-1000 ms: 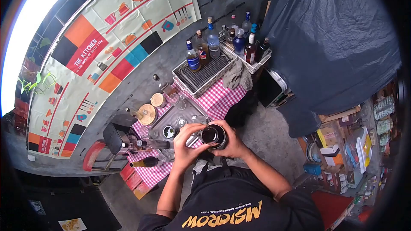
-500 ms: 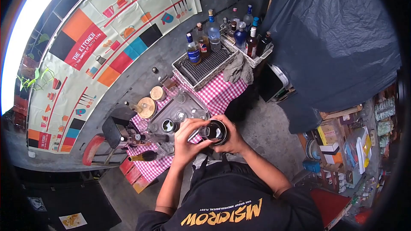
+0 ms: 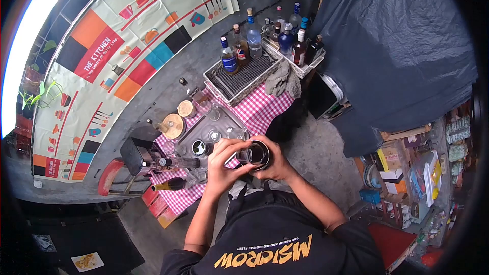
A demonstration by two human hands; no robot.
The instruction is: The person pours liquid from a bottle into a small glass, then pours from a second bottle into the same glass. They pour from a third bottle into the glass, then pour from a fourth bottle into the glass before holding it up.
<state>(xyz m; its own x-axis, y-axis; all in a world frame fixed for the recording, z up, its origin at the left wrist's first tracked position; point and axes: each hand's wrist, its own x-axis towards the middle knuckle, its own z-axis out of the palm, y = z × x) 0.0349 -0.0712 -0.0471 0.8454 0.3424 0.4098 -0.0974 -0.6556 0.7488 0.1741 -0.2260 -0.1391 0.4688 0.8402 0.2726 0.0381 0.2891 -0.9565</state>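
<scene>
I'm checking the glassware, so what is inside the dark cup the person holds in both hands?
The dark cup shows a dark, glossy interior with a few bright reflections. The left hand and right hand cover its sides, and whether it holds liquid cannot be told.

Over the last second both hands have lifted slightly with the dark glass [image 3: 255, 154]. The left hand [image 3: 222, 165] has slid closer along its side, while the right hand [image 3: 275, 163] has barely shifted underneath it.
</scene>
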